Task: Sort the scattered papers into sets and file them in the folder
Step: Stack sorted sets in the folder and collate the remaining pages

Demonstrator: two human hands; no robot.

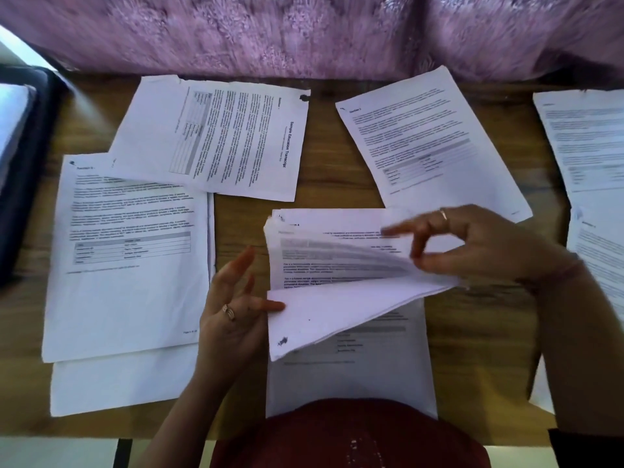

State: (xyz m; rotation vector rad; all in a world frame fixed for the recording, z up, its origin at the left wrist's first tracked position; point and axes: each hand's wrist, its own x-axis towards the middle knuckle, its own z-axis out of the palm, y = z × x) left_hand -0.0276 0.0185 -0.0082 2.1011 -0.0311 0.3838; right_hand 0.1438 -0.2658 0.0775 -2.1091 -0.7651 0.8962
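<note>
Wooden table [243,214], seen from above; printed sheets spread across it.

Right hand [472,244]: fingers curled, thumb and fingertips pinching the right edge of a folded-over bundle of pages [341,298]. Ring on one finger. The bundle lifts off the stack [354,383] lying between the two hands; its blank underside faces up, with a dark staple mark near its lower left corner. Motion blur over the flipping pages.

Left hand [233,309]: palm up, fingers spread and relaxed, one fingertip touching the left edge of the lifted bundle. Ring on one finger. Holds nothing.

Writing: the top page under the bundle shows a "Section 4" heading, partly covered. Body text too small to read.

Left of the left hand: a sheet [128,251] with text paragraphs and a small table, heading "Section" with an unreadable number, lying on another blank-looking sheet.

Beyond the left hand: a page turned sideways [236,140], titled "Sample Education Transcript", overlapping another sheet.

Beyond the right hand: a tilted page [429,143], "Section" heading, number unclear.

Right of the right hand: more pages [587,140] at the frame edge.

Far left of the left hand: a dark folder [23,170], partly out of view.

Past the table's far edge: pink fuzzy fabric [304,32].
</note>
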